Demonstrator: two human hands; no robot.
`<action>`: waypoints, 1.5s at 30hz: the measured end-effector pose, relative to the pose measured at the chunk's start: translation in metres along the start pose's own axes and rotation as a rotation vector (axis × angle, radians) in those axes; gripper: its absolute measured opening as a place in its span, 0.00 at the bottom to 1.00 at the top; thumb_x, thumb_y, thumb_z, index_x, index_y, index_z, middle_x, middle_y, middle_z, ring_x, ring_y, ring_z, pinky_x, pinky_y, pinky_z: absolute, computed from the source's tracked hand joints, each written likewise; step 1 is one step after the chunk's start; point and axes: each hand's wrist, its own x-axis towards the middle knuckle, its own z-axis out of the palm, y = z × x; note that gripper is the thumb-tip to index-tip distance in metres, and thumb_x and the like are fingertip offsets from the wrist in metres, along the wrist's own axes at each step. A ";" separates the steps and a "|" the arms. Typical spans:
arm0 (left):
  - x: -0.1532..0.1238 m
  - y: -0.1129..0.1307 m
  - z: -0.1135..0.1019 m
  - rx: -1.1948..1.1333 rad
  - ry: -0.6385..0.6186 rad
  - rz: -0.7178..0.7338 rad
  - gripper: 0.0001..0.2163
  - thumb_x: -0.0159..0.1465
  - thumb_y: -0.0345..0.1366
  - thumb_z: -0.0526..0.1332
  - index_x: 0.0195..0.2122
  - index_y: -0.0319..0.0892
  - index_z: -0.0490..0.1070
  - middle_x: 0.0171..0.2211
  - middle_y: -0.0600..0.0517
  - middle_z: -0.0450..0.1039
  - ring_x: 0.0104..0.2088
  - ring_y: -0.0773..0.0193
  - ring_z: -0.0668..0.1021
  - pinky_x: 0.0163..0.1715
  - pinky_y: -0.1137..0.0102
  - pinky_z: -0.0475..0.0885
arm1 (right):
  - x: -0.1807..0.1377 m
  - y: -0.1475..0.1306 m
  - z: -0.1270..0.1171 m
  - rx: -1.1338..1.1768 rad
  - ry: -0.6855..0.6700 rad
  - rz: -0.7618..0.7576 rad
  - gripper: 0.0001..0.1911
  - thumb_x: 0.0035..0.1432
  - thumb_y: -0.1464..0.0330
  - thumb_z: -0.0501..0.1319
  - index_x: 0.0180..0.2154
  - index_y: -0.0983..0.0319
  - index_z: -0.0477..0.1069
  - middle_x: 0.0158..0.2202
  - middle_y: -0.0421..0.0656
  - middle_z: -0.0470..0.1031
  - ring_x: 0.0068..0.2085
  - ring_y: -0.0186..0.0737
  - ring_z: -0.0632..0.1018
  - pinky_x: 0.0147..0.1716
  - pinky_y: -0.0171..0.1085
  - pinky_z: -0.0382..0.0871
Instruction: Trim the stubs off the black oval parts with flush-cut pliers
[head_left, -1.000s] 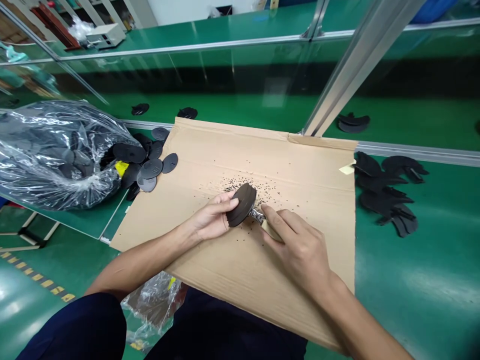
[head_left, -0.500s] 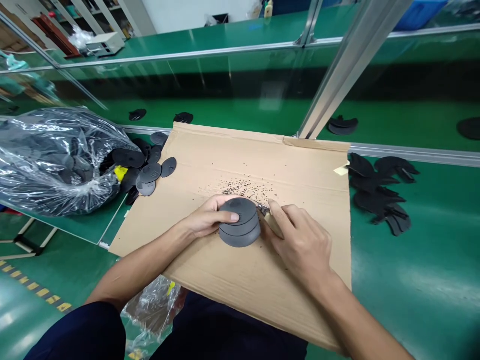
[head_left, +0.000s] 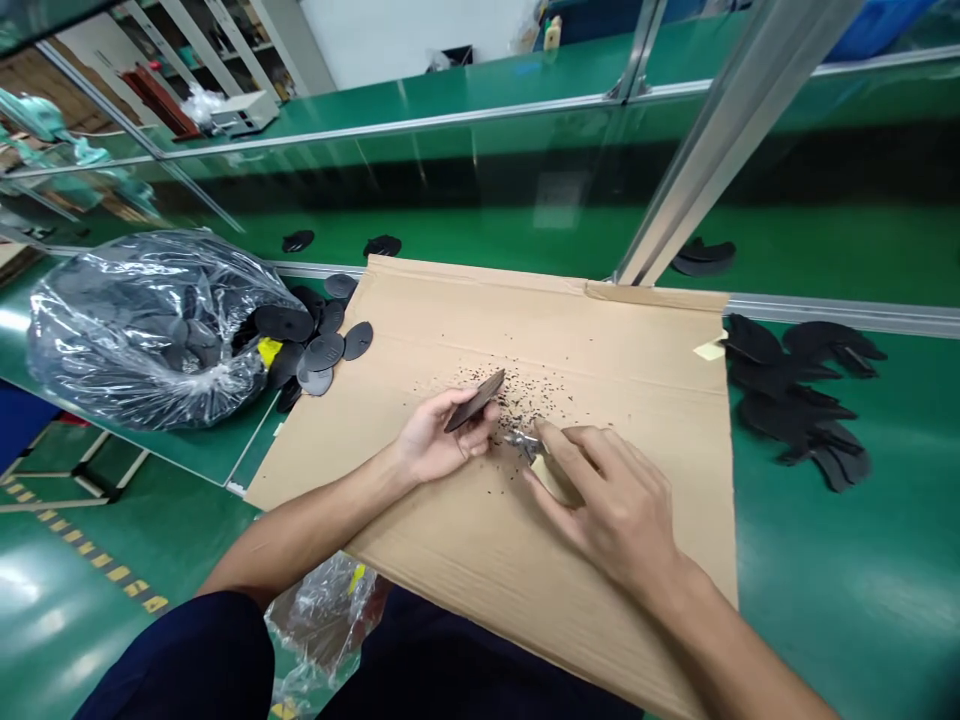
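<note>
Tilted nearly edge-on, a black round disc piece (head_left: 477,402) is held between the thumb and fingers of my left hand (head_left: 442,435). My right hand (head_left: 611,490) is closed around a pair of nippers (head_left: 525,443) with pale handles; their metal jaws point left, a short way from the disc and apart from it. Beneath both hands lies a cardboard sheet (head_left: 480,540). Small black scraps (head_left: 544,395) are scattered over it, mostly just beyond the nippers and the disc.
On the left, a clear plastic bag (head_left: 150,330) of black discs spills several loose discs (head_left: 326,350) beside the cardboard. Black curved pieces (head_left: 795,390) lie in piles at the right. A metal post (head_left: 720,170) rises behind the cardboard. Another plastic bag (head_left: 322,610) hangs below the front edge.
My left hand has turned the black disc from showing its broad face to nearly edge-on. The nippers have come away from its rim. The whole view has shifted slightly.
</note>
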 end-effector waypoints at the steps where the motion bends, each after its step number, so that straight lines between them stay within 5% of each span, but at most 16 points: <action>1: -0.001 -0.001 0.001 -0.002 -0.012 -0.007 0.11 0.69 0.31 0.52 0.38 0.36 0.74 0.21 0.54 0.69 0.13 0.74 0.62 0.15 0.78 0.61 | 0.000 -0.001 0.000 0.020 -0.002 -0.023 0.14 0.68 0.65 0.62 0.52 0.64 0.72 0.37 0.44 0.79 0.35 0.39 0.75 0.35 0.38 0.65; 8: -0.002 0.000 -0.001 0.012 -0.140 -0.011 0.19 0.73 0.34 0.45 0.29 0.39 0.70 0.11 0.60 0.48 0.11 0.71 0.52 0.13 0.76 0.54 | 0.001 0.002 0.003 -0.002 0.015 -0.002 0.15 0.67 0.65 0.63 0.53 0.65 0.72 0.38 0.45 0.79 0.36 0.40 0.75 0.36 0.38 0.66; 16: -0.002 -0.003 -0.009 0.014 -0.263 -0.035 0.16 0.70 0.43 0.56 0.26 0.43 0.62 0.13 0.62 0.44 0.13 0.70 0.52 0.16 0.74 0.57 | 0.001 0.001 0.004 0.009 -0.032 -0.018 0.15 0.67 0.65 0.63 0.53 0.63 0.73 0.37 0.45 0.80 0.36 0.41 0.77 0.36 0.39 0.67; 38: -0.004 -0.003 -0.010 0.100 -0.253 -0.026 0.18 0.66 0.47 0.61 0.23 0.44 0.60 0.12 0.61 0.46 0.14 0.69 0.56 0.16 0.73 0.57 | -0.001 -0.003 0.004 0.079 -0.091 -0.086 0.14 0.68 0.66 0.62 0.52 0.64 0.75 0.38 0.46 0.78 0.37 0.40 0.75 0.35 0.38 0.65; 45: -0.003 -0.002 -0.010 0.355 -0.218 0.162 0.18 0.63 0.48 0.65 0.23 0.42 0.69 0.11 0.59 0.56 0.12 0.71 0.60 0.16 0.72 0.59 | -0.001 -0.002 -0.001 -0.059 -0.040 0.033 0.17 0.67 0.65 0.61 0.56 0.61 0.72 0.38 0.46 0.78 0.38 0.42 0.74 0.37 0.40 0.64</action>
